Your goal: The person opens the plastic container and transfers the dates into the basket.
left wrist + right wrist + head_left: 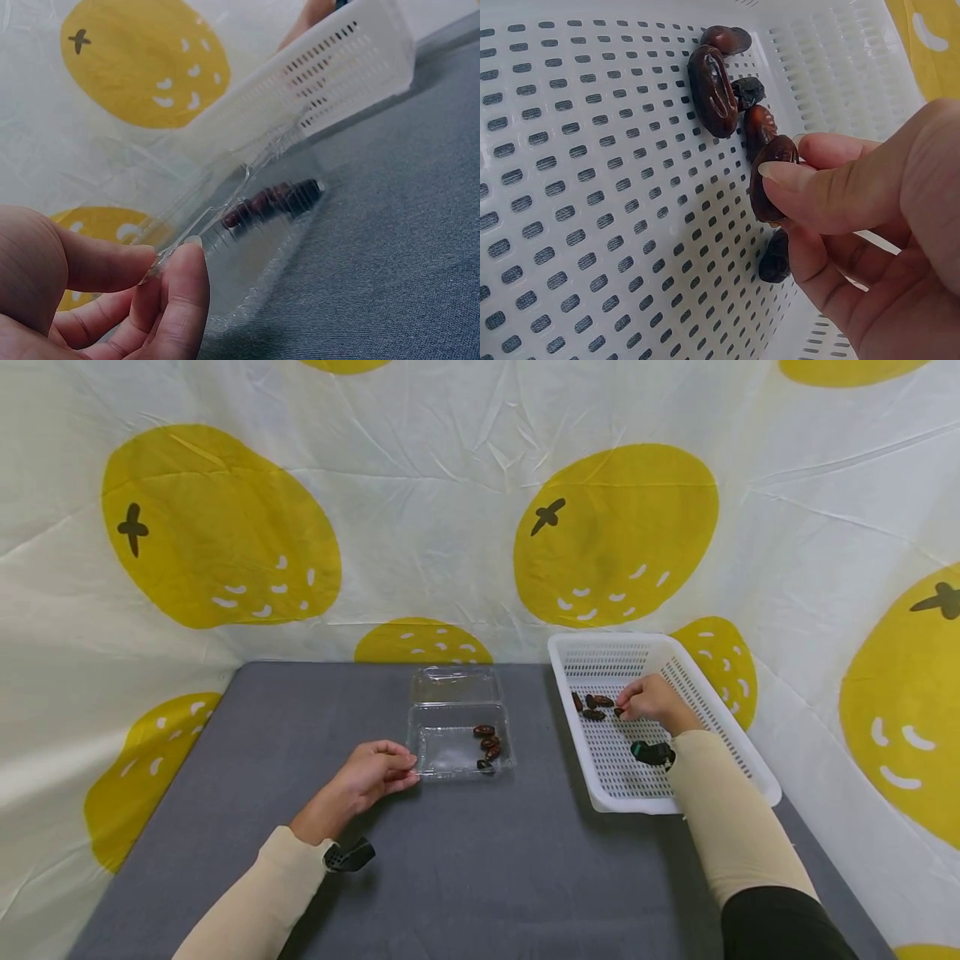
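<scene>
A clear plastic clamshell box [450, 752] lies with its lid raised at the back, and several dark brown dates [489, 743] form a row along its right side. My left hand [378, 772] pinches the box's left front edge between thumb and fingers, as the left wrist view shows closely. Over the white perforated basket [615, 768], my right hand [651, 702] is reaching in. Between its thumb and fingers it pinches a date [774, 180]. Several other dates [714, 90] lie on the basket floor beside that hand.
A grey cloth [480, 877] covers the table under box and basket. Behind hangs a white curtain [427, 527] with yellow fruit prints, close to the basket's far side. The basket's raised walls [720, 718] surround the right hand.
</scene>
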`<state>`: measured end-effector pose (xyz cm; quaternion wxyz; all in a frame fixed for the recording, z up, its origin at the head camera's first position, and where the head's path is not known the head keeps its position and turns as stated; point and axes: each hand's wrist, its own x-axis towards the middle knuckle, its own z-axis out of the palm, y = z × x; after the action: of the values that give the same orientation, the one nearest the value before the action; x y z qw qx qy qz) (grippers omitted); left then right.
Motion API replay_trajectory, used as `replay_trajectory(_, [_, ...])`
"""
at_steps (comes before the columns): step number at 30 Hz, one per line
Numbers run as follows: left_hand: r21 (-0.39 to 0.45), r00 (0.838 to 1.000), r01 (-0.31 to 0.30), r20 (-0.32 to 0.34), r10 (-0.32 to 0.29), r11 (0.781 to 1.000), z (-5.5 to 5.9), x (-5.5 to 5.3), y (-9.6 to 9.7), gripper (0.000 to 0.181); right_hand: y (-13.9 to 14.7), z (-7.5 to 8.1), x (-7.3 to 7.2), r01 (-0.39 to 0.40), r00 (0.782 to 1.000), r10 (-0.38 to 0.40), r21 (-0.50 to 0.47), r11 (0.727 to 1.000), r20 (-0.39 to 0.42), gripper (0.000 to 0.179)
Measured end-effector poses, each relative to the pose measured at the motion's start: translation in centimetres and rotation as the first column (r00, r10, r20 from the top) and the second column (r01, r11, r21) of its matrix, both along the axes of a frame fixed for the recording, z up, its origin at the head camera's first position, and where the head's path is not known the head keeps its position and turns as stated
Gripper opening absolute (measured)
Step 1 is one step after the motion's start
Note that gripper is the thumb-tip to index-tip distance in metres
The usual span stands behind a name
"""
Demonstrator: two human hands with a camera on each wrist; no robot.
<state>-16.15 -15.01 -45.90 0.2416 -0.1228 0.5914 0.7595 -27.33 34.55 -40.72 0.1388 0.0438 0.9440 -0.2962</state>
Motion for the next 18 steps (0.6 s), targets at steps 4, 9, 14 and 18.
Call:
replay_trajectory(4, [0.001, 1.000, -0.003, -0.003, 0.003, 1.000, -0.04, 0.03, -0.01, 0.009, -0.11, -0.05, -0.01, 0.006, 1.000, -0.006, -0.006, 1.000, 0.005, 0.023])
replay_trajectory(9, [0.013, 1.000, -0.012, -0.002, 0.012, 1.000, -0.10, 0.06, 0.02, 0.009, -0.47, 0.05, 0.20, -0.013, 1.000, 0.013, 0.020, 1.000, -0.016, 0.020])
replay_trajectory(14, [0.007, 1.000, -0.013, -0.011, 0.013, 1.000, -0.26, 0.07, 0.02, 0.010, -0.55, -0.12, 0.19, -0.003, 1.000, 0.003, 0.048, 0.999, -0.004, 0.020])
replay_trajectory(18, [0.006, 1.000, -0.019, -0.013, 0.019, 1.000, -0.31, 0.06, 0.04, 0.010, -0.38, -0.30, -0.09, 0.017, 1.000, -0.017, 0.051, 0.999, 0.009, 0.021])
